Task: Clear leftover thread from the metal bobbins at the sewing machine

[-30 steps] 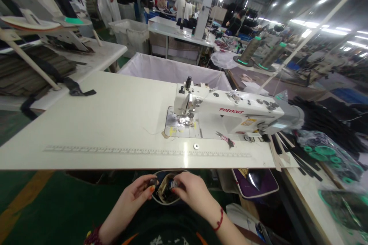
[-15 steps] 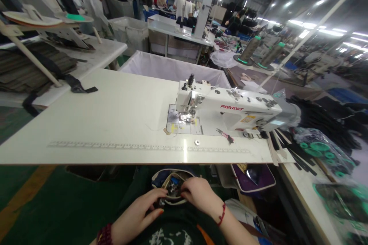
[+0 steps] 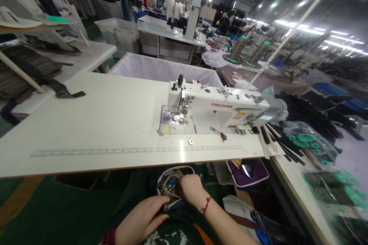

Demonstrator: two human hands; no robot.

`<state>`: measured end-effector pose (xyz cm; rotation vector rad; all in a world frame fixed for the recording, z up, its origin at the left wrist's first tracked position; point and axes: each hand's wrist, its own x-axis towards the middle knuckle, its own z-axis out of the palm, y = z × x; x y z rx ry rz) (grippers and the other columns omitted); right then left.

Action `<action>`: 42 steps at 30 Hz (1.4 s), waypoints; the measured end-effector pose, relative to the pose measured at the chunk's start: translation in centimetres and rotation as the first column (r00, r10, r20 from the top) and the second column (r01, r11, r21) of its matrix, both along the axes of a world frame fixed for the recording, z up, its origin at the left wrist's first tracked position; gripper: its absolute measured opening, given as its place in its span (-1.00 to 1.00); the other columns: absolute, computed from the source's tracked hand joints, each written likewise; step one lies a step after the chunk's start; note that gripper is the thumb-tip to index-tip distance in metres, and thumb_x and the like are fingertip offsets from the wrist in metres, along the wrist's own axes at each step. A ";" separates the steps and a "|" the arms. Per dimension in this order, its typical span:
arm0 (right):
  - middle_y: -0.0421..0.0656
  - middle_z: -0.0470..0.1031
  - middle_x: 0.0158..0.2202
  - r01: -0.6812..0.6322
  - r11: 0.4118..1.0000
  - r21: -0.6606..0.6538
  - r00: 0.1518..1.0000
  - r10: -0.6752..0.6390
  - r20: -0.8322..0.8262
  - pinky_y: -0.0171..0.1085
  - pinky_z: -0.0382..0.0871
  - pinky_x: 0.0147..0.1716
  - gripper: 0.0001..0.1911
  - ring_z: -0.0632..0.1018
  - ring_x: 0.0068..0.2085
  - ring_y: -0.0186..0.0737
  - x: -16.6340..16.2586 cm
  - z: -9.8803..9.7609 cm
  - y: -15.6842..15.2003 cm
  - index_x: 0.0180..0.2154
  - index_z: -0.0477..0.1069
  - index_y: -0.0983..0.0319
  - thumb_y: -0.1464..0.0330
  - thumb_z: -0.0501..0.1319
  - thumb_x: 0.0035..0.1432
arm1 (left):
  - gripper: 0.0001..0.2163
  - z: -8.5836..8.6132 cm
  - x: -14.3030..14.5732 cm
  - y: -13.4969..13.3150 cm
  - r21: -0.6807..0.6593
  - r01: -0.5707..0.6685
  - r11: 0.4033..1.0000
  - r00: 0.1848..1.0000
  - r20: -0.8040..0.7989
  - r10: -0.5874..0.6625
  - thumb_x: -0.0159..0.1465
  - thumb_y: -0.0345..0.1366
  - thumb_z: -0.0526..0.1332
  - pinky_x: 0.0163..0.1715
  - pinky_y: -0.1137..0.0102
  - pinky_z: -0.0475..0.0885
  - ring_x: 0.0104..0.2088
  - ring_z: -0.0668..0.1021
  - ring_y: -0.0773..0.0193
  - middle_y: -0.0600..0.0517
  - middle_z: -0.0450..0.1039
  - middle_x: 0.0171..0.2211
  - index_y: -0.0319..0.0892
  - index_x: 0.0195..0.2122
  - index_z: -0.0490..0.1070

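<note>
A small pouch (image 3: 183,168) with a pale-trimmed rim sits open on my lap, just below the table's front edge. Small metal and blue items (image 3: 171,182) show inside it, too jumbled to name. My left hand (image 3: 145,216) grips the near rim of the pouch, thumb and fingers closed on its edge. Over the right side of the opening, my right hand (image 3: 192,188) reaches in with its fingertips hidden. Whether it grasps anything cannot be seen.
A white sewing machine (image 3: 221,103) stands on the table (image 3: 109,115). Thread snips (image 3: 219,134), a bobbin (image 3: 191,142) and a ruler strip (image 3: 115,151) lie along the front. Below the table on the right is a purple-lined bin (image 3: 257,174). Dark strips (image 3: 290,149) lie at the right.
My right hand has reached deeper into the pouch. The pouch has tilted, and my left hand stays at its near rim. The head view has turned slightly to the right.
</note>
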<state>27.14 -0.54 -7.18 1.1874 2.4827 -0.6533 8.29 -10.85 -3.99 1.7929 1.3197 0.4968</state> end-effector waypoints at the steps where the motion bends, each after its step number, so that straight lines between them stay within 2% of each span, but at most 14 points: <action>1: 0.06 0.62 -0.34 0.001 1.000 0.002 1.000 -0.001 -0.001 -0.19 0.45 -0.31 -0.76 0.62 -0.27 0.03 0.0 -0.3 0.1 -0.30 0.58 0.27 0.23 0.26 0.09 | -0.71 0.0 0.2 0.0 0.030 0.011 0.999 1.000 -0.016 -0.010 0.26 -0.20 0.19 -0.05 0.30 0.48 -0.08 0.59 0.06 -0.06 0.56 -0.06 0.00 0.01 0.43; 6: 0.05 0.62 -0.35 0.025 1.000 0.014 1.000 -0.025 -0.001 -0.17 0.46 -0.31 -0.71 0.62 -0.29 0.04 -0.2 -1.5 -0.1 -0.31 0.58 0.26 0.17 0.27 0.07 | -0.72 0.2 1.1 0.2 0.193 0.099 0.976 0.990 -0.116 -0.077 0.27 -0.23 0.19 -0.14 0.32 0.54 -0.14 0.61 0.10 -0.08 0.58 -0.10 -0.08 0.00 0.38; 10: 0.05 0.62 -0.36 0.016 1.000 -0.003 1.000 -0.016 -0.022 -0.20 0.45 -0.31 -0.73 0.62 -0.30 0.02 -0.3 -1.6 0.0 -0.33 0.59 0.27 0.19 0.29 0.05 | -0.73 0.4 1.4 0.2 0.223 0.146 0.964 0.979 -0.175 -0.107 0.28 -0.21 0.17 -0.14 0.35 0.55 -0.15 0.62 0.14 -0.05 0.58 -0.10 -0.06 0.01 0.34; 14: -0.06 0.63 -0.30 -0.006 1.000 -0.023 0.998 0.004 -0.070 -0.24 0.44 -0.25 -0.76 0.62 -0.23 -0.04 0.3 -1.2 0.2 -0.24 0.58 0.14 0.21 0.27 0.05 | -0.71 0.0 1.3 -0.1 0.228 0.143 0.963 0.975 -0.197 -0.098 0.28 -0.19 0.18 -0.10 0.37 0.53 -0.12 0.61 0.16 -0.02 0.57 -0.09 -0.03 0.03 0.32; 16: -0.10 0.63 -0.28 -0.013 1.000 -0.024 0.996 0.011 -0.089 -0.24 0.43 -0.23 -0.77 0.61 -0.21 -0.05 0.7 -0.9 0.3 -0.22 0.56 0.10 0.23 0.25 0.06 | -0.71 -0.4 1.1 -0.4 0.215 0.124 0.969 0.976 -0.201 -0.080 0.29 -0.20 0.17 -0.07 0.36 0.51 -0.09 0.60 0.16 -0.02 0.56 -0.06 -0.02 0.03 0.32; 22: 0.02 0.62 -0.33 0.004 1.000 -0.003 0.995 -0.004 -0.097 -0.18 0.46 -0.34 -0.74 0.62 -0.30 0.03 0.7 0.3 0.6 -0.22 0.53 0.24 0.27 0.23 0.04 | -0.70 -0.6 0.9 -0.5 0.106 0.074 0.992 0.978 -0.203 -0.051 0.30 -0.16 0.13 0.01 0.33 0.46 -0.02 0.56 0.15 -0.02 0.53 -0.01 -0.01 0.05 0.34; 28: -0.05 0.61 -0.29 0.038 0.998 0.041 0.992 -0.033 -0.126 -0.21 0.45 -0.35 -0.67 0.62 -0.28 -0.02 0.3 0.4 0.9 -0.05 0.43 0.13 0.34 0.14 0.11 | -0.66 -0.5 1.0 -0.2 -0.054 -0.023 0.998 0.982 -0.190 0.013 0.33 -0.14 0.07 0.14 0.27 0.33 0.13 0.44 0.14 -0.04 0.36 0.17 -0.05 0.10 0.29; 32: -0.08 0.61 -0.31 0.065 0.996 0.065 0.990 -0.056 -0.129 -0.20 0.44 -0.35 -0.58 0.62 -0.30 -0.03 0.3 0.0 0.7 0.04 0.33 0.11 0.32 0.16 0.11 | -0.68 -0.2 1.2 0.2 -0.129 -0.081 0.988 0.983 -0.173 0.058 0.31 -0.21 0.08 0.06 0.27 0.40 0.03 0.52 0.13 -0.05 0.47 0.06 -0.07 0.08 0.30; 34: -0.08 0.60 -0.32 0.072 0.995 0.073 0.990 -0.062 -0.124 -0.21 0.43 -0.35 -0.61 0.61 -0.31 -0.05 0.5 -0.1 0.7 0.01 0.35 0.12 0.30 0.17 0.11 | -0.72 0.2 1.4 0.4 -0.147 -0.091 0.985 0.986 -0.154 0.068 0.31 -0.25 0.08 0.01 0.30 0.43 -0.03 0.55 0.15 -0.03 0.52 -0.02 -0.07 0.04 0.33; 38: -0.11 0.57 -0.28 0.070 0.991 0.111 0.989 -0.054 -0.139 -0.28 0.41 -0.28 -0.82 0.56 -0.19 -0.12 0.6 0.0 1.1 -0.19 0.45 0.16 0.34 0.14 0.16 | -0.74 0.5 1.5 0.7 -0.138 -0.099 0.986 0.988 -0.128 0.081 0.31 -0.26 0.08 0.00 0.34 0.43 -0.04 0.55 0.17 -0.03 0.52 -0.03 -0.08 0.01 0.34; 42: -0.08 0.52 -0.25 0.071 0.984 0.165 0.990 -0.050 -0.131 -0.29 0.42 -0.32 -0.84 0.51 -0.15 -0.12 0.5 0.1 0.9 -0.27 0.48 0.20 0.39 0.12 0.20 | -0.74 0.0 1.4 0.6 -0.115 -0.096 0.989 0.988 -0.132 0.080 0.31 -0.26 0.09 0.03 0.31 0.41 -0.02 0.54 0.17 -0.03 0.51 -0.02 -0.09 0.02 0.34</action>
